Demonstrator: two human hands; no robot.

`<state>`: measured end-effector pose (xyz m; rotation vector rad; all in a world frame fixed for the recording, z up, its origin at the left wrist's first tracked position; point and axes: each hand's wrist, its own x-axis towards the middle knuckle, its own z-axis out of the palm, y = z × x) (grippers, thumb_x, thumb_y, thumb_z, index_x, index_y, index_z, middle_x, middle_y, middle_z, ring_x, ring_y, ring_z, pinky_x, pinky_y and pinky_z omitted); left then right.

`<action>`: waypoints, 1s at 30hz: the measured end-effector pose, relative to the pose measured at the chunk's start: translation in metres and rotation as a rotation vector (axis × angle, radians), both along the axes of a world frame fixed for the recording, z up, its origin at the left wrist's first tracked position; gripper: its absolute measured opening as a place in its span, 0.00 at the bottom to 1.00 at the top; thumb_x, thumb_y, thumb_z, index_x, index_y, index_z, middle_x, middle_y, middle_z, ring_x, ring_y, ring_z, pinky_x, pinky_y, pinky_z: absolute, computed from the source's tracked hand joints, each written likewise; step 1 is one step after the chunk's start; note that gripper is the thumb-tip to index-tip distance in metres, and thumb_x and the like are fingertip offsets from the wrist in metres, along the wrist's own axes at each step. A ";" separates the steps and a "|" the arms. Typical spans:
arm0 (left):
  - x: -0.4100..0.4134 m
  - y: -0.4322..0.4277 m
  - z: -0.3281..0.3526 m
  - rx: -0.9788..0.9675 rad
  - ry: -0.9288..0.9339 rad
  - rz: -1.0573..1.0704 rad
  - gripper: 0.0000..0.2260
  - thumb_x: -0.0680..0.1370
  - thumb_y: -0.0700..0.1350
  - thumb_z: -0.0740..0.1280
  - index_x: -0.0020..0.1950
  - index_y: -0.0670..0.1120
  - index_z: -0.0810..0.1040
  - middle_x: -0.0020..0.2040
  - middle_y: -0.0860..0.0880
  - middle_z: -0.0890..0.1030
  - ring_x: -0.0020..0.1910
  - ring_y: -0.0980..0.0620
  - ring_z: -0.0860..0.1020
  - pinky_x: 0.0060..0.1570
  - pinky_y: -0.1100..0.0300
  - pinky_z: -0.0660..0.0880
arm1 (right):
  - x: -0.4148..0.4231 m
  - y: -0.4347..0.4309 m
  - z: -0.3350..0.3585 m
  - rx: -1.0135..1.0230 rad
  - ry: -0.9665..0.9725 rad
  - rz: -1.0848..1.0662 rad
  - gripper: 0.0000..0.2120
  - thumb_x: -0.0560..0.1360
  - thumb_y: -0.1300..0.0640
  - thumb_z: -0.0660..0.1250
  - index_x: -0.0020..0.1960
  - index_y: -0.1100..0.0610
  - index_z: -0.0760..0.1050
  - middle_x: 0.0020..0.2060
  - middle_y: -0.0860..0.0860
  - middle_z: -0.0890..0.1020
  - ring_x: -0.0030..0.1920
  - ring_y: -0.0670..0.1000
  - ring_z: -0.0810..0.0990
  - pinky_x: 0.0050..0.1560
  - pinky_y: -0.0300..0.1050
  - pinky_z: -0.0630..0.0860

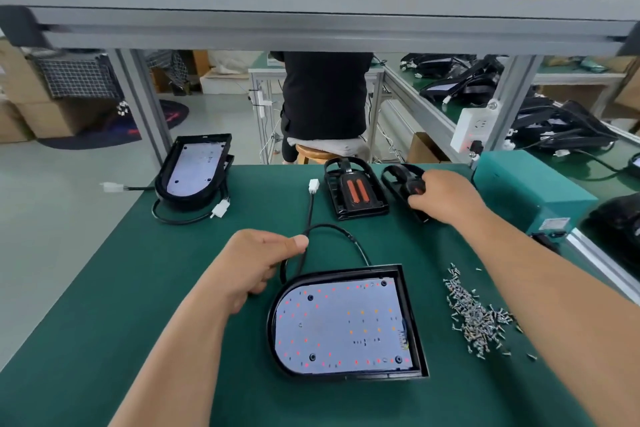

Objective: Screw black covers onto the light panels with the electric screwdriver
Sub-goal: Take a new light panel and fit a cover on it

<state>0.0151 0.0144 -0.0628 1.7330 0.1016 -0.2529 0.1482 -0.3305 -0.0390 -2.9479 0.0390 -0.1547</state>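
Observation:
A D-shaped light panel [346, 322] in a black frame lies on the green table in front of me, its white LED board facing up. My left hand [252, 267] grips the panel's black cable [332, 229] just behind the panel; the cable ends in a white plug [313, 186]. At the back right, my right hand [446, 198] grips a black cover [401, 180]. A second black cover [353, 189] with orange strips lies to its left. A heap of several screws [474, 315] lies right of the panel. No electric screwdriver is in view.
Stacked light panels [194, 170] with cables sit at the table's back left edge. A teal box [530, 187] stands at the back right, a white socket [474, 128] on the frame post above it. A person sits on a stool beyond the table, back turned.

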 end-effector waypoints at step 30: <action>-0.008 -0.008 0.004 0.157 0.073 -0.277 0.31 0.68 0.70 0.76 0.32 0.52 0.58 0.30 0.51 0.56 0.28 0.50 0.52 0.27 0.61 0.50 | -0.205 0.066 0.014 -0.112 -0.033 0.933 0.18 0.78 0.43 0.65 0.65 0.47 0.75 0.60 0.39 0.77 0.60 0.49 0.71 0.61 0.48 0.70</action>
